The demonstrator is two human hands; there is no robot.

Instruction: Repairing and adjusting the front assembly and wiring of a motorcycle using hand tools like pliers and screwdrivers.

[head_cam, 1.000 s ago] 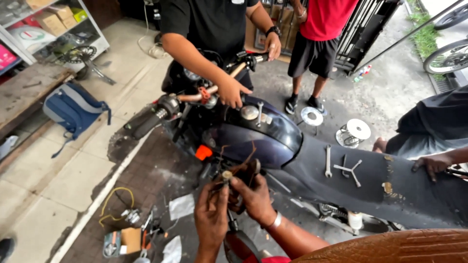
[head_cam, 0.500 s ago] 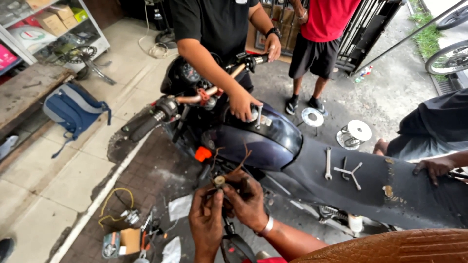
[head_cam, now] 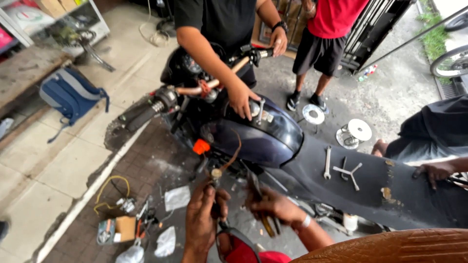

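Now | your left hand [head_cam: 204,219] grips the cable [head_cam: 216,174] | right hand [head_cam: 270,207] closed on pliers [head_cam: 267,225] | cable loose beside the tank [head_cam: 263,134], unfinished

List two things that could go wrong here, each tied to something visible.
The spanner and three-armed wrench lie loose on the seat; a nudge could send them sliding off. The left hand and right hand work close under the tank, where wires might snag.
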